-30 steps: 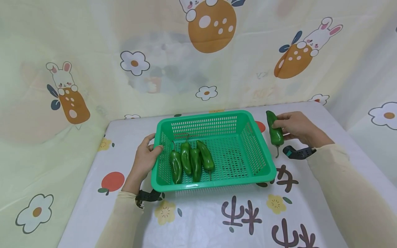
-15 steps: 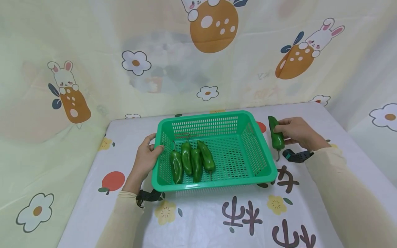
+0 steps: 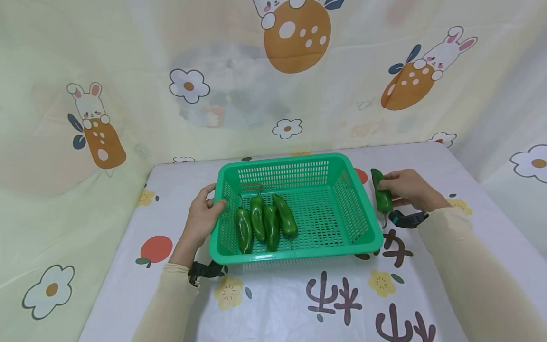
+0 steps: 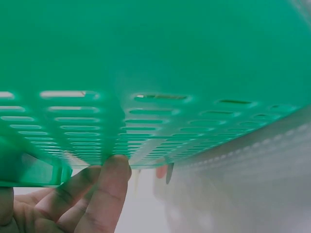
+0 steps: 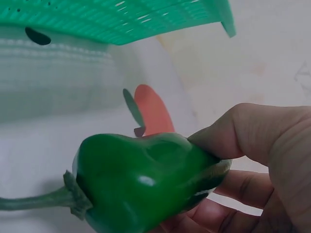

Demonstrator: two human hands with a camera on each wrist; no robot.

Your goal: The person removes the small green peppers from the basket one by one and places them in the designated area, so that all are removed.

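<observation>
- The left hand (image 3: 202,216) grips the left rim of the green basket (image 3: 295,257), thumb over the edge, fingers against the outside wall.
- The right hand (image 3: 410,187) pinches a green pepper (image 3: 383,201) just beyond the basket's right side, stem end toward the person; whether it touches the desk (image 3: 273,308), I cannot tell.
- Four more peppers (image 3: 271,230) lie side by side in the basket's left half.

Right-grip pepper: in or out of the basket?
Out. The green pepper in the right grip is apart from the green plastic basket; the right wrist view shows tablecloth between them.
</observation>
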